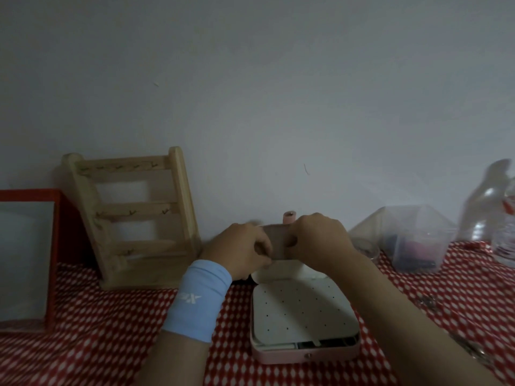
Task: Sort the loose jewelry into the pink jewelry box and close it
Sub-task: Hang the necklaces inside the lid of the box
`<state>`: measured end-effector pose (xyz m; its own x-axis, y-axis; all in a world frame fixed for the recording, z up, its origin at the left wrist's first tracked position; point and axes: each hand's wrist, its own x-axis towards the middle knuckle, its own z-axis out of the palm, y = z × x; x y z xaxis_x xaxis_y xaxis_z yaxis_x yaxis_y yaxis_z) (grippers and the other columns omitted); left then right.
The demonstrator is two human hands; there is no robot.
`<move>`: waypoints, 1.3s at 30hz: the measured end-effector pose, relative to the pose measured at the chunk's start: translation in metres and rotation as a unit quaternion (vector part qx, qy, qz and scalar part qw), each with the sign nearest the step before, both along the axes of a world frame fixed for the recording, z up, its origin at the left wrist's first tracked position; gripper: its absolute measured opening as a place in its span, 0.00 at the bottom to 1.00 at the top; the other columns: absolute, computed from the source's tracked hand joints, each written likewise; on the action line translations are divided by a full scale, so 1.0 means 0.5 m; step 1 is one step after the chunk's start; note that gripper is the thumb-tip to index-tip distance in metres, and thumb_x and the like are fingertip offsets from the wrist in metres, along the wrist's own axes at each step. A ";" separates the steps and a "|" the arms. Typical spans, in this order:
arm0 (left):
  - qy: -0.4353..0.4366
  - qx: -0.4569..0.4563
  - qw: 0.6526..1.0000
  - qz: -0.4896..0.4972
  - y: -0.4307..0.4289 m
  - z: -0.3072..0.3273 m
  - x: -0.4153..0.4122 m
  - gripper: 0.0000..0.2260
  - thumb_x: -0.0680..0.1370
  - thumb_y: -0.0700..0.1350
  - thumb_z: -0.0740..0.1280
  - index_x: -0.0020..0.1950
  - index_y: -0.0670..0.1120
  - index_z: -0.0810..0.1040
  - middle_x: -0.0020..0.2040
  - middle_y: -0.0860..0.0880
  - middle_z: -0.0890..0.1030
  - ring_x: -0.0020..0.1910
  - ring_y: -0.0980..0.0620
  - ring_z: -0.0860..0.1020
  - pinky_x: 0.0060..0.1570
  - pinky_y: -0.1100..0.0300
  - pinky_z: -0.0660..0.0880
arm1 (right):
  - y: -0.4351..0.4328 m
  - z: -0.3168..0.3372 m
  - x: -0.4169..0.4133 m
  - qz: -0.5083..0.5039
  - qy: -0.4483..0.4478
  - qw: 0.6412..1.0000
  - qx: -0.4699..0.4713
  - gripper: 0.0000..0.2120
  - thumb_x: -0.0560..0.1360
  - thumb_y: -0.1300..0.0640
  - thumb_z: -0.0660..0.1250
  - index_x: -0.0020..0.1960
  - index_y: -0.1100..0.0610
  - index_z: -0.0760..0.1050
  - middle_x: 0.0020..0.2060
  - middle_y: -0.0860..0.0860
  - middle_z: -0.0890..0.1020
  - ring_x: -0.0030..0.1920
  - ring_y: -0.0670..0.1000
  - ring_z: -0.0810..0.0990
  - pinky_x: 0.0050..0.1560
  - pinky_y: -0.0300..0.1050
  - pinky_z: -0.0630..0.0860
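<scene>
Head: left hand (242, 250), right hand (320, 240) raised, pinching upright pink jewelry box lid (278, 242).

A single wide-angle head view looks forward and slightly down from close above the near side of the pink square jewelry box (305, 355), facing the plain grey wall (250, 79) behind it.

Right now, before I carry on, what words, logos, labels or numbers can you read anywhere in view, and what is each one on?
Blue wristband: white logo, upside down; only "X" reads, the rest is unclear.
Clear bottle at the right edge: red label, too blurred to read.
Pink jewelry box and its lid: no text seen.
Wooden rack, red-framed panel: none.
</scene>
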<state>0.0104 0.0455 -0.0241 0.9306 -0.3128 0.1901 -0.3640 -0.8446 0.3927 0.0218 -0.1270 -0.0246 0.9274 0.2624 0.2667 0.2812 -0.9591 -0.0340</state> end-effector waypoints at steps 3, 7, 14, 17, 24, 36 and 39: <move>-0.033 0.096 0.995 0.021 -0.008 -0.002 -0.006 0.08 0.74 0.48 0.71 0.52 0.58 0.84 0.50 0.57 0.82 0.42 0.57 0.78 0.46 0.64 0.71 | 0.001 0.004 -0.009 -0.019 -0.003 1.000 -0.017 0.15 0.78 0.50 0.66 0.44 0.51 0.58 0.33 0.48 0.69 0.37 0.52 0.75 0.41 0.46 0.75; -0.094 0.152 0.983 0.033 -0.027 -0.017 -0.007 0.08 0.74 0.45 0.69 0.51 0.55 0.83 0.48 0.52 0.81 0.44 0.51 0.79 0.40 0.62 0.69 | 0.004 0.007 -0.016 -0.054 -0.004 0.998 -0.033 0.17 0.78 0.54 0.66 0.40 0.50 0.58 0.33 0.48 0.69 0.37 0.52 0.75 0.41 0.46 0.75; -0.172 0.132 0.975 0.056 -0.026 -0.024 0.000 0.11 0.78 0.42 0.64 0.51 0.55 0.83 0.50 0.52 0.81 0.47 0.50 0.79 0.42 0.61 0.70 | 0.011 0.003 -0.007 0.017 0.097 0.994 -0.053 0.11 0.80 0.52 0.63 0.60 0.53 0.77 0.43 0.50 0.79 0.44 0.52 0.78 0.48 0.45 0.74; -0.201 0.068 0.975 0.059 -0.013 -0.022 0.006 0.09 0.77 0.44 0.66 0.51 0.56 0.83 0.50 0.55 0.81 0.48 0.53 0.79 0.46 0.61 0.73 | 0.009 0.000 0.001 0.065 0.152 0.986 -0.026 0.13 0.82 0.52 0.61 0.62 0.47 0.80 0.45 0.46 0.80 0.41 0.47 0.76 0.43 0.38 0.72; -0.139 0.030 0.989 0.030 0.014 0.001 0.001 0.06 0.75 0.46 0.70 0.48 0.57 0.84 0.49 0.58 0.82 0.49 0.56 0.79 0.52 0.59 0.76 | 0.010 -0.006 0.014 0.025 0.135 0.990 -0.006 0.13 0.80 0.51 0.61 0.62 0.50 0.78 0.50 0.50 0.82 0.46 0.51 0.78 0.52 0.43 0.77; -0.052 0.140 0.988 0.029 -0.006 -0.001 -0.009 0.07 0.73 0.52 0.69 0.50 0.56 0.82 0.50 0.53 0.80 0.49 0.50 0.79 0.44 0.61 0.70 | 0.000 0.003 -0.008 0.058 0.171 0.981 0.065 0.11 0.81 0.52 0.65 0.55 0.57 0.82 0.41 0.51 0.81 0.41 0.53 0.80 0.40 0.42 0.75; -0.064 0.089 0.994 0.026 -0.013 0.008 -0.015 0.08 0.75 0.54 0.68 0.51 0.57 0.83 0.49 0.54 0.81 0.48 0.52 0.79 0.47 0.60 0.74 | -0.025 0.014 -0.026 0.089 0.144 0.970 0.172 0.08 0.79 0.53 0.68 0.56 0.49 0.85 0.49 0.49 0.85 0.32 0.47 0.82 0.37 0.37 0.79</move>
<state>0.0031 0.0391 -0.0200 0.9186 -0.3033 0.2534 -0.3545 -0.9158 0.1889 0.0087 -0.1397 -0.0177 0.9248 0.3661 0.1035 0.3722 -0.8144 -0.4452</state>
